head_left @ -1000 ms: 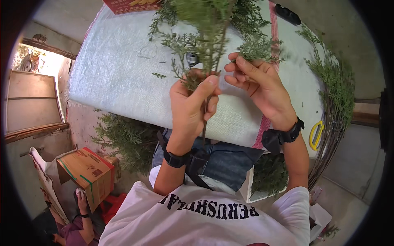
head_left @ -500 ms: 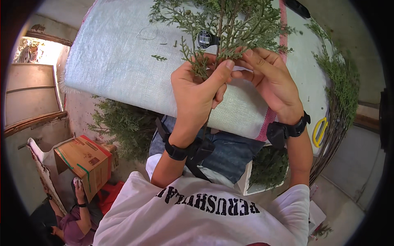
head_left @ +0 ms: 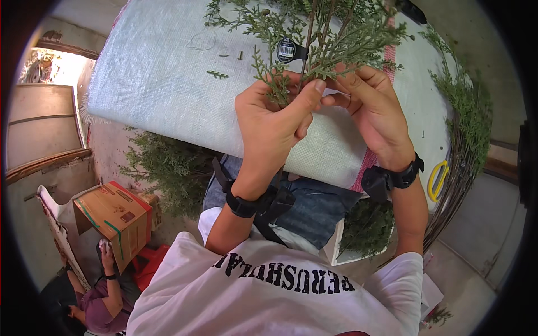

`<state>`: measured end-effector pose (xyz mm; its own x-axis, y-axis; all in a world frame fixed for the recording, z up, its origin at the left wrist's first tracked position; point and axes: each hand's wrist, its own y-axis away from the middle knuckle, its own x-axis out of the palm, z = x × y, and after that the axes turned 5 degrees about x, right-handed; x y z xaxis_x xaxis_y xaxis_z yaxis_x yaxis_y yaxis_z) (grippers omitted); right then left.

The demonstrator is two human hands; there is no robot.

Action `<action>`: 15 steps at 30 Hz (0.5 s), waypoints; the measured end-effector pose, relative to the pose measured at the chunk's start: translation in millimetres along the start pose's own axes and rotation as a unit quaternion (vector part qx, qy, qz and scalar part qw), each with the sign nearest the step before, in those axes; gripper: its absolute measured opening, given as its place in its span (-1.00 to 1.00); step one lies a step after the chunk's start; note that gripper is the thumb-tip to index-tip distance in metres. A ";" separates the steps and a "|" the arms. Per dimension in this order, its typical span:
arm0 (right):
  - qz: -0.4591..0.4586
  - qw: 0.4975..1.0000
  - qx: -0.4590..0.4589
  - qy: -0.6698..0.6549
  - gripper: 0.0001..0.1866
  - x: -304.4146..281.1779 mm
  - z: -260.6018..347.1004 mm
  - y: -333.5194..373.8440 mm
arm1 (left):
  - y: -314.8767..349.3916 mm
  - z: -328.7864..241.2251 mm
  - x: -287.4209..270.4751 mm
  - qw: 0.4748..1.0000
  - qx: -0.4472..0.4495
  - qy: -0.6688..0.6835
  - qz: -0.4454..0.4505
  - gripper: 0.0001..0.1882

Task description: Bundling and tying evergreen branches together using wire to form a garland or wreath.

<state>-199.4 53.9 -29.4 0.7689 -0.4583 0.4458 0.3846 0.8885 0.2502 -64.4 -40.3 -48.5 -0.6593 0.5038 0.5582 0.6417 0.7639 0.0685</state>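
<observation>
A bunch of green evergreen branches (head_left: 330, 47) is held over the table, foliage pointing away from me. My left hand (head_left: 266, 126) is closed round its stems, thumb on top. At the right of the bunch, my right hand (head_left: 376, 109) has thumb and fingers pinched on a leafy evergreen sprig; the fingertips are partly hidden by foliage. A black round tag (head_left: 286, 50) with a white barcode label is fastened round a stem just above my left hand. Both wrists wear black straps.
White woven sacking (head_left: 168, 89) covers the table, with loose sprig bits. Yellow-handled scissors (head_left: 437, 181) and long cut branches (head_left: 465, 134) lie at right. More greenery (head_left: 165, 168) is below left; a white box (head_left: 364, 229) of greenery stands below. Another person (head_left: 103, 302) sits by a cardboard box (head_left: 115, 218).
The bunch and its tag have shifted slightly to the right and toward me. Both hands keep nearly the same grip and place.
</observation>
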 end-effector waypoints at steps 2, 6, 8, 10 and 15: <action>-0.008 1.000 -0.017 0.008 -0.79 2.4 -1.0 0.4 | 0.6 -2.1 0.8 1.000 -0.010 -0.006 -0.004 -0.88; -0.007 0.999 -0.025 0.020 -0.80 0.4 -1.7 -0.8 | -0.8 -0.4 0.2 1.000 0.001 -0.012 -0.002 -0.88; -0.008 1.000 -0.023 0.018 -0.81 0.1 -2.6 -1.1 | -1.2 -0.7 0.5 1.000 -0.001 -0.015 -0.001 -0.88; -0.010 1.000 -0.023 0.014 -0.81 0.4 -2.3 -1.2 | -1.5 -2.0 1.8 1.000 -0.003 -0.020 0.002 -0.88; -0.018 0.999 -0.024 0.035 -0.82 -2.7 -7.4 -0.9 | 1.9 -0.4 -1.3 1.000 -0.007 -0.022 -0.005 -0.88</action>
<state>-198.0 54.5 -37.2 0.7877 -0.4889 0.3748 0.4353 0.8722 0.2230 -62.2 -39.6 -48.8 -0.6822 0.5139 0.5201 0.6401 0.7636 0.0850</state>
